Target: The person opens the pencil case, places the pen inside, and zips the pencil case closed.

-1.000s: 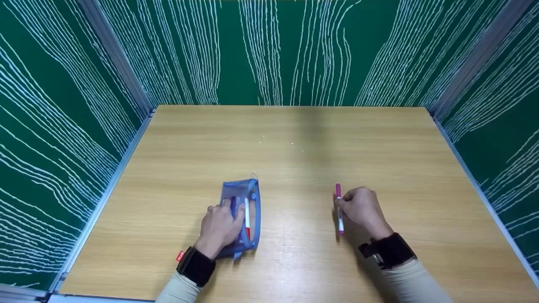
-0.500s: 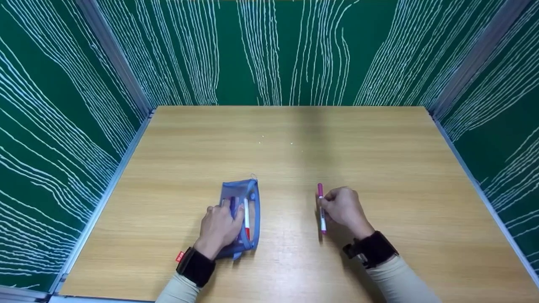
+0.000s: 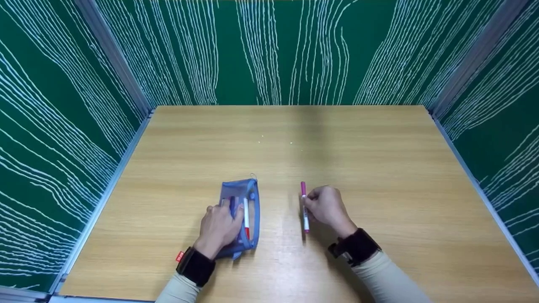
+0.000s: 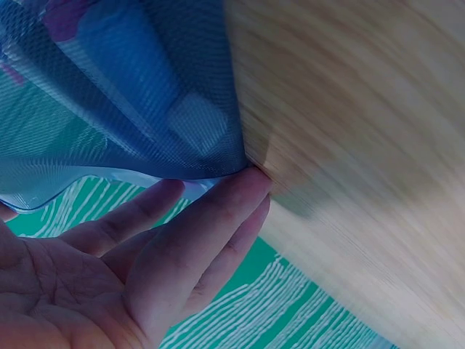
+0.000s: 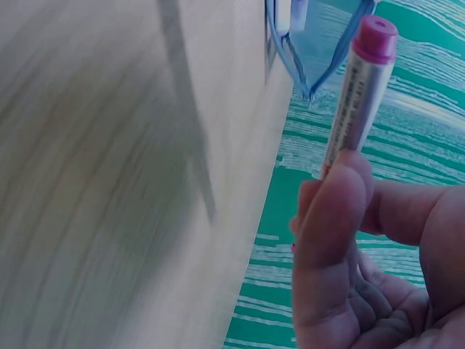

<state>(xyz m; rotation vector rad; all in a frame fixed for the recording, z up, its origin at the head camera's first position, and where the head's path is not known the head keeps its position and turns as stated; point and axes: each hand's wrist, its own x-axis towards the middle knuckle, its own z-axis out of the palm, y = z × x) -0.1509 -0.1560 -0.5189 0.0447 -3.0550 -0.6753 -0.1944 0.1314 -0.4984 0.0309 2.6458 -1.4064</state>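
A blue mesh pencil case [image 3: 239, 185] lies on the table with its zip side open towards the right. Inside it are several pens, among them a white marker with a red end [image 3: 246, 219]. My left hand [image 3: 220, 229] holds the case from its left side, thumb by the opening; in the left wrist view the fingers [image 4: 196, 240] reach along the mesh. Between thumb and fingers my right hand [image 3: 330, 208] pinches a white marker with a magenta cap [image 3: 303, 188], a short way right of the case. In the right wrist view its magenta end [image 5: 375, 40] points up.
The wooden table [image 3: 202, 139] has a few tiny white specks [image 3: 290, 143] towards the back. Green panels [image 3: 227, 50] with white wavy lines enclose it at the back and both sides, joined by grey metal posts [image 3: 113, 50].
My right hand has moved left with the magenta-capped marker, closer to the pencil case. The left hand and the case have stayed in place.
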